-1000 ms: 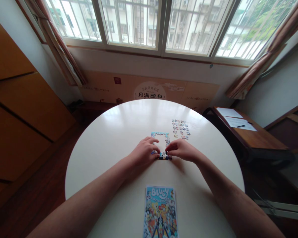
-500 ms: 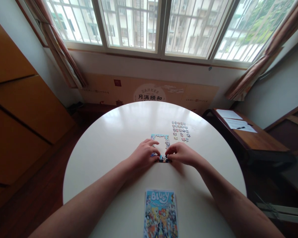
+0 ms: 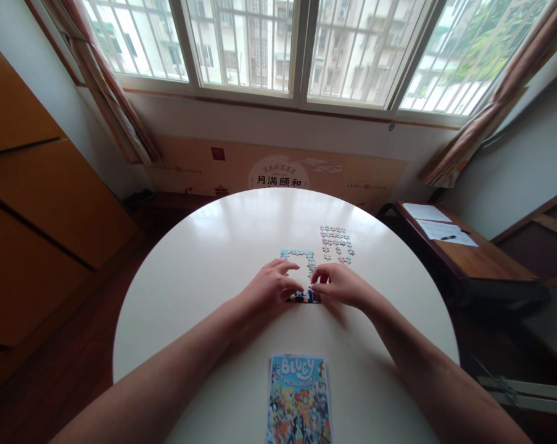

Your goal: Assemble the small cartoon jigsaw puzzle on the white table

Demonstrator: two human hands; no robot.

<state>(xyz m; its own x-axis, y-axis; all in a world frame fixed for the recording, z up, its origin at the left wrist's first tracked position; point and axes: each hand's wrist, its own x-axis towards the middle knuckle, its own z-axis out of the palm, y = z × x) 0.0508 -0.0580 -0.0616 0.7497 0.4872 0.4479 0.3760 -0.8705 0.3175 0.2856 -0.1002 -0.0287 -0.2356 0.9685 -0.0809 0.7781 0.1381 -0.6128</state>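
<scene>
A person is working with both hands at a jigsaw puzzle (image 3: pixel 297 252), which is lying flat near the middle of a round white table (image 3: pixel 190 265). The puzzle is forming a rectangular border, and the white table top is showing through its middle.

The left hand (image 3: pixel 272 285) is resting over the puzzle's left side, its fingers spreading apart and loose, with the lower fingertips reaching to the near edge. The right hand (image 3: pixel 338 283) is curling its fingers at the puzzle's lower right, thumb and forefinger coming close together; whether they are pinching a piece, one cannot tell.

Beyond the right hand, loose pieces (image 3: pixel 335 237) are lying in rough rows, just beside the puzzle's far right corner. Nearer the person, a colourful picture sheet (image 3: pixel 299 398) is lying between the forearms, its top showing the word "BLUEY".

To the right, a wooden side table (image 3: pixel 491 262) is holding papers (image 3: pixel 447 233) and a dark pen (image 3: pixel 448 237). Behind the round table, curtains (image 3: pixel 105 92) are hanging at both sides of a barred window (image 3: pixel 301 61).
</scene>
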